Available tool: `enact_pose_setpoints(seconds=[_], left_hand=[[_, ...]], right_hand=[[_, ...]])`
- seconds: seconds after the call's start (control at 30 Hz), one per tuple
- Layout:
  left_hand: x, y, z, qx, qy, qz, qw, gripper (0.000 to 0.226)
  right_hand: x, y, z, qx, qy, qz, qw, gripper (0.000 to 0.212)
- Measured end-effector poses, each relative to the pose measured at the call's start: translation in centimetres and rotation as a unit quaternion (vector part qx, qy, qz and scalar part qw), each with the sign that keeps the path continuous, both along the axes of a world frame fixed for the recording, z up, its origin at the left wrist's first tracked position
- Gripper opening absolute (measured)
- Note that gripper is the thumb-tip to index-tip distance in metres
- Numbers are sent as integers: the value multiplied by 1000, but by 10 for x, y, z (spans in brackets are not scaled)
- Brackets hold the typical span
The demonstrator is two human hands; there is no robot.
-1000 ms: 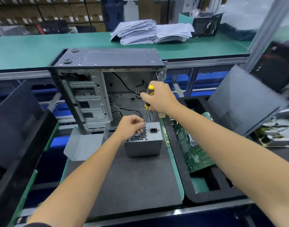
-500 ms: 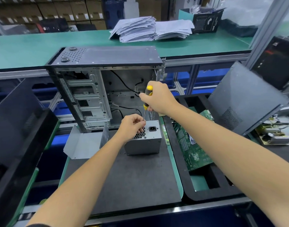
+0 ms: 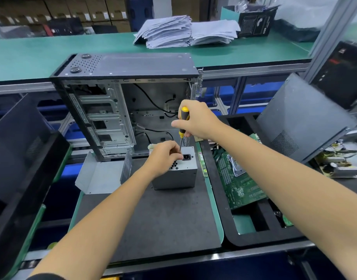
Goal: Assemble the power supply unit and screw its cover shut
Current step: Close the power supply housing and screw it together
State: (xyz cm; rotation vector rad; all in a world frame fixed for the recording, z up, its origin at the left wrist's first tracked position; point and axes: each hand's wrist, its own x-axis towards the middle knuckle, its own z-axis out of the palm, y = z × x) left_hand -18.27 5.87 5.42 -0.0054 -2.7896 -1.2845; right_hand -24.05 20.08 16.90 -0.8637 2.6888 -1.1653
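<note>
Head view: right hand (image 3: pixel 195 120) grips screwdriver (image 3: pixel 183 123), left hand (image 3: pixel 165 156) pinches at power supply (image 3: pixel 179 174); no legible labels.

One view only, from the person's head, wide-angle, facing forward and tilted down over the bench. Both forearms enter from the bottom edge and meet near the picture's middle, so the left hand (image 3: pixel 165 156) and right hand (image 3: pixel 195 120) sit at close working range. The fingers (image 3: pixel 174 150) of the left hand lie just above the centre; the PSU (image 3: pixel 177 176) is right under them, the case (image 3: pixel 121 110) just beyond and left of them, the far table (image 3: pixel 42 55) well beyond. Straight lines bow toward the edges. No second view shares this scene.
</note>
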Motion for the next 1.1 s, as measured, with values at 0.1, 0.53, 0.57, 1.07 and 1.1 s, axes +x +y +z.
enact_pose_setpoints(seconds=[0.1,0.53,0.57,1.07,1.1], left_hand=[[-5,1,-1,-38,2,-14,999,26],[-9,-9,-6,-10,-23,-39,999,14],[-10,-11,-6,-17,-23,-46,999,12],[-45,-14,34,-175,-279,-186,926,50],[-47,-11,38,-195,-286,-198,917,49]], right_hand=[[2,-1,-1,41,23,47,998,24],[-3,-9,-10,108,43,112,987,21],[-4,-9,-9,113,44,113,986,22],[-7,-30,3,285,215,117,927,35],[-4,-31,2,304,239,111,916,37]])
